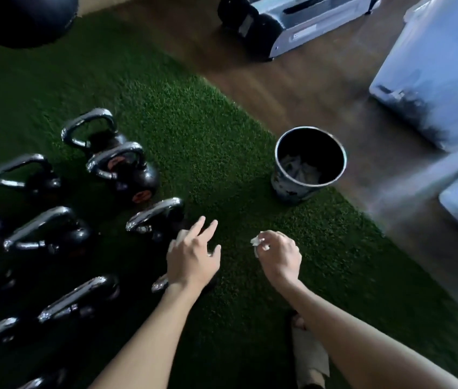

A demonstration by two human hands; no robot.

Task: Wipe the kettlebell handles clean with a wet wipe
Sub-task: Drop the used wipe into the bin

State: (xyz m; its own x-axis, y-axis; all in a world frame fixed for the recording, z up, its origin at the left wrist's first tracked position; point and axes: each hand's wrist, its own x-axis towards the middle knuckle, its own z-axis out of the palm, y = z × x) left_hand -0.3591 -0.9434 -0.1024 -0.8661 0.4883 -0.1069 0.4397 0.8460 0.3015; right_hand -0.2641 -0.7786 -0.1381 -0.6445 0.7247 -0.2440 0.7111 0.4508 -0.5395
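Several black kettlebells with shiny chrome handles stand in rows on green turf at the left. The nearest one's handle (154,216) lies just left of my left hand (192,258). That hand hovers with fingers spread; something pale shows under its fingers, unclear what. My right hand (279,256) is closed around a crumpled white wet wipe (258,244) that sticks out past the knuckles. Another chrome handle (160,284) peeks out from under my left wrist.
A round metal bin (310,164) with crumpled wipes inside stands at the turf's edge, beyond my right hand. Wooden floor, a grey machine (306,26) and pale blue padded blocks (441,80) lie at the back and right. A dark ball (22,18) sits top left.
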